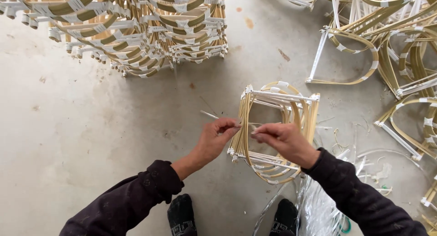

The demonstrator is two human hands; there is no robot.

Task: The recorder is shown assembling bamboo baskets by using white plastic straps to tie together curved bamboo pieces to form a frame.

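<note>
I'm looking straight down at a concrete floor, and in the middle of the frame stands a small bundle of bamboo frames, curved cane strips bound with white tape at the corners. My left hand has its grip pinched narrow on a thin white strip that pokes out toward the upper left, right against the near edge of the bundle. My right hand is pinched too, fingertips closed on something fine just beside the left hand's, though I cannot tell exactly what it holds. Judging by the scene, a fair share of work is behind me: a tall stack of finished frames fills the upper left. Plenty looks left as well: loose frames sprawl across the upper right and right edge, apart from one another. A bundle of clear strapping lies at lower right by my black-socked feet.
</note>
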